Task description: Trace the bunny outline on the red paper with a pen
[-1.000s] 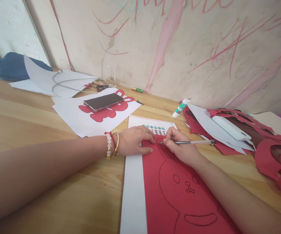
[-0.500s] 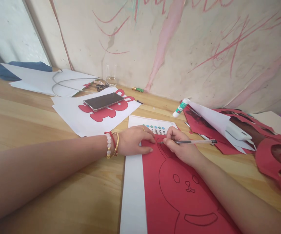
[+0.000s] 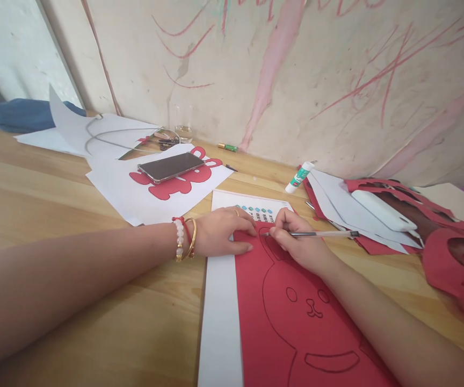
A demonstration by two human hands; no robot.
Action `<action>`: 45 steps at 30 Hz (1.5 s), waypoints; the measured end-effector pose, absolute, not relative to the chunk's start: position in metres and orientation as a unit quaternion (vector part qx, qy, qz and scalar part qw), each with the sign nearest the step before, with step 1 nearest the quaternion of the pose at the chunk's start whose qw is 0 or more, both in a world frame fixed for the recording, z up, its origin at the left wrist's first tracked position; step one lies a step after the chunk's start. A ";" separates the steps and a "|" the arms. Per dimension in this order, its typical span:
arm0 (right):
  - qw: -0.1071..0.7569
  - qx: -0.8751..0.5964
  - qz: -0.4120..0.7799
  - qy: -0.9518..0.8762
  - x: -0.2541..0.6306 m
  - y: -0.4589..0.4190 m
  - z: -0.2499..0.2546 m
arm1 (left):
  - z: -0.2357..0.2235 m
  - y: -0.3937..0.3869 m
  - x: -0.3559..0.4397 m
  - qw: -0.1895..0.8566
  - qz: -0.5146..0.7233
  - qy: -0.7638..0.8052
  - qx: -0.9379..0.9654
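1. The right hand [image 3: 300, 242] pinches a clear-barrelled pen [image 3: 316, 234] in a narrow grip, its tip at the drawn rabbit's ear [image 3: 266, 245] on the red paper [image 3: 252, 322].
2. The left hand [image 3: 223, 234] lies open, pinning the paper's top edge to the wooden table [image 3: 74, 215].
3. Even flat pressure there should help keep lines steady.
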State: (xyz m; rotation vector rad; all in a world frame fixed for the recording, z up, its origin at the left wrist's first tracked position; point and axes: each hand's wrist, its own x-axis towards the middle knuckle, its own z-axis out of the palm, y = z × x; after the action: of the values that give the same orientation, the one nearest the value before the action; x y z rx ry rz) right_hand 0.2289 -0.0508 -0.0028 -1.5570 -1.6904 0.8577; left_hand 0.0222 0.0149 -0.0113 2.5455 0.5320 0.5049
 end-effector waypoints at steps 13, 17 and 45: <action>0.332 -0.595 0.332 -0.653 0.232 -0.050 -0.004 | -0.012 0.015 0.022 0.249 0.184 0.193 0.931; 0.331 -0.600 0.313 -0.658 0.231 -0.050 -0.004 | -0.011 0.015 0.022 0.247 0.186 0.187 0.932; 0.436 -0.600 0.327 -0.586 0.237 -0.053 -0.002 | -0.007 0.001 0.021 0.035 0.078 0.208 0.974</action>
State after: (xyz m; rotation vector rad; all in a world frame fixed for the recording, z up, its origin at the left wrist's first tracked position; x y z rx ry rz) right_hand 0.2373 -0.0526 -0.0024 -1.4924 -1.4588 0.8135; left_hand 0.0213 0.0011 -0.0068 2.9948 0.6393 0.2384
